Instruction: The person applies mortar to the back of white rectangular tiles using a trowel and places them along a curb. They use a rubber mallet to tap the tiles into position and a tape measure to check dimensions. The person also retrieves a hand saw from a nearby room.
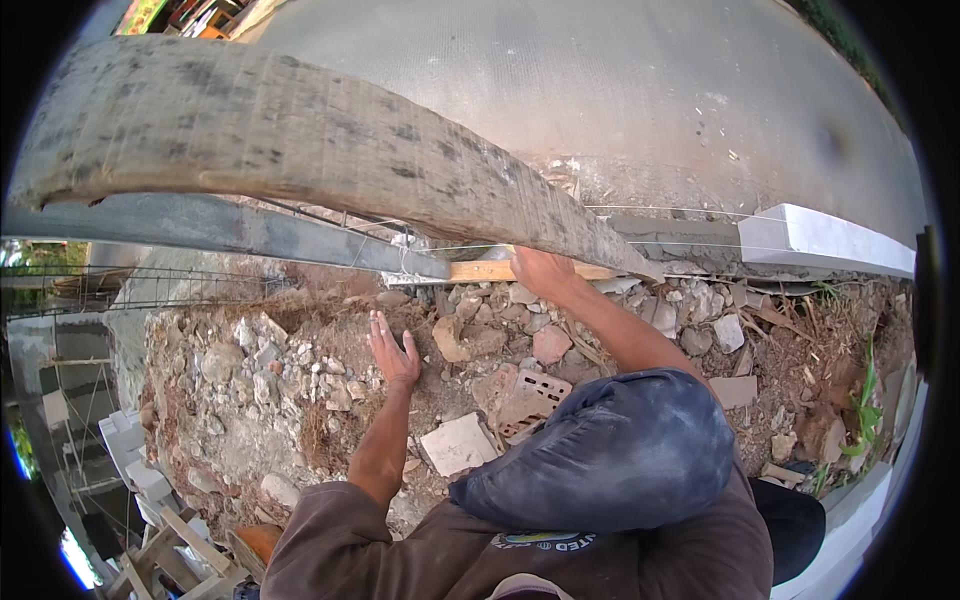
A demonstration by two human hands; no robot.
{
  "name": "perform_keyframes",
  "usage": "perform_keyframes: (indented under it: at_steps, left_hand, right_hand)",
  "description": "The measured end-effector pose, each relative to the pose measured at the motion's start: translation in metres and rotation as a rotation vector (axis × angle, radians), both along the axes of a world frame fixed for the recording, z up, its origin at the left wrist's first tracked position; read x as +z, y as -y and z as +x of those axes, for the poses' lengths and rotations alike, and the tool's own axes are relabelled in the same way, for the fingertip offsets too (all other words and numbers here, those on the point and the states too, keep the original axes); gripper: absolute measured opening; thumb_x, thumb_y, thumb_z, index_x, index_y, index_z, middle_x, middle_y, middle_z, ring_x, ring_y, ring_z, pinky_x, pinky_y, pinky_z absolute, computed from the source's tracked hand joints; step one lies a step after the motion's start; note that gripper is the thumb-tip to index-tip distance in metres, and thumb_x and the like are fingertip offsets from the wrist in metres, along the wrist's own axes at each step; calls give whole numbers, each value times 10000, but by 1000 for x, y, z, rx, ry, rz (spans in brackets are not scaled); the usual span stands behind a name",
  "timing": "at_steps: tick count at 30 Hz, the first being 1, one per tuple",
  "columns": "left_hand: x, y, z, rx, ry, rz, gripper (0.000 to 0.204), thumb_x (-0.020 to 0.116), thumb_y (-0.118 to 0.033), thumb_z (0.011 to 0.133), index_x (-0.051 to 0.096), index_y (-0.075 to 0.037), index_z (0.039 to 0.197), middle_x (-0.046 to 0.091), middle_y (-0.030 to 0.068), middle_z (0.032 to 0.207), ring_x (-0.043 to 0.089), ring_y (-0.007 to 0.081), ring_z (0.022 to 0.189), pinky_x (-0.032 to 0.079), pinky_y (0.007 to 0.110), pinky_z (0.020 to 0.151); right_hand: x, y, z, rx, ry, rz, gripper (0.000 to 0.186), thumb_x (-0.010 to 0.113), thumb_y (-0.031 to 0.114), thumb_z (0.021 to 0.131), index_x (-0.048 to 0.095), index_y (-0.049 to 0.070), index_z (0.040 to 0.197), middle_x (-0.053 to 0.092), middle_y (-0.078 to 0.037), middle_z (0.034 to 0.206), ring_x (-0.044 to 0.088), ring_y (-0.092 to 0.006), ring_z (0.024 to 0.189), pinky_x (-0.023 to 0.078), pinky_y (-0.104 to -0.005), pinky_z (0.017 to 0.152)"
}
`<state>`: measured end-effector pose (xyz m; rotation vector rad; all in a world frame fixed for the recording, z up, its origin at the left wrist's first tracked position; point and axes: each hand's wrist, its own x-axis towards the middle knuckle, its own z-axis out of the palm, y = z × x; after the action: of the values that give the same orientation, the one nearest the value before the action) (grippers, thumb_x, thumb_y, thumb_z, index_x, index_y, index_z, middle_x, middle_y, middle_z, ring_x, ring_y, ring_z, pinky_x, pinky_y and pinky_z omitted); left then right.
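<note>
My left hand (393, 355) is spread open over dirt and rubble (462, 340), with nothing in it. My right hand (540, 272) reaches to a pale orange wooden strip (480, 271), its curled fingers partly hidden at the edge of a weathered plank (300, 140); what they hold is unclear. The plank slants across the upper view, above a grey metal post (280, 240). Thin strings run past the post's end and along a mortar-covered course (680, 245), where a white block (820, 240) lies to the right. My bent knee is in the lower middle.
A smooth concrete surface (600, 70) spreads beyond the plank. Rebar mesh (120, 290), stacked blocks (150, 480) and scrap timber (185, 550) are at the left. Broken bricks (530, 400) and stones cover the ground around me, with small plants (860, 410) at the right.
</note>
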<state>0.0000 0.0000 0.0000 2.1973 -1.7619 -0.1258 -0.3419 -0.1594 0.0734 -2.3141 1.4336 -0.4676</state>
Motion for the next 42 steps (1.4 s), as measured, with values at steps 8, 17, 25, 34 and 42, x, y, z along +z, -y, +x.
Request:
perform_keyframes:
  at_steps: [8,17,25,34,42]
  left_hand:
    - [4,10,-9,-1,28,-5,712,535,-249,949,231,-40,1559,248,186,1615,235,361,1487,178,523,1208]
    - [2,1,-13,-2,26,9,724,530,-259,950,219,-38,1564,250,184,1616,235,361,1486,168,516,1213]
    - [1,3,-10,-6,24,9,730,529,-276,951,215,-43,1567,248,181,1617,238,363,1484,174,524,1208]
    - [0,16,-6,-34,47,-16,701,502,-303,979,221,-48,1568,250,183,1617,235,361,1486,167,528,1209]
    - [-43,-11,13,-80,182,-136,695,415,-482,1039,244,-67,1569,318,197,1581,325,399,1435,294,528,1162]
  right_hand:
    - [0,0,61,-51,411,672,369,581,235,912,586,-97,1073,664,-300,961,664,-414,929,509,-513,817]
    - [-22,-17,46,-243,377,768,455,607,302,925,602,-115,1108,682,-296,984,683,-419,929,521,-470,837]
    - [-22,-23,-12,-328,684,1032,268,598,192,968,621,-44,1093,605,-58,765,569,-119,566,476,-303,437]
    - [39,-118,-177,71,283,805,333,612,271,922,617,-18,1086,669,-189,879,656,-320,801,513,-425,735]
    - [297,-300,-403,-437,-185,886,371,722,307,855,642,4,1055,676,-182,961,650,-321,932,495,-426,818]
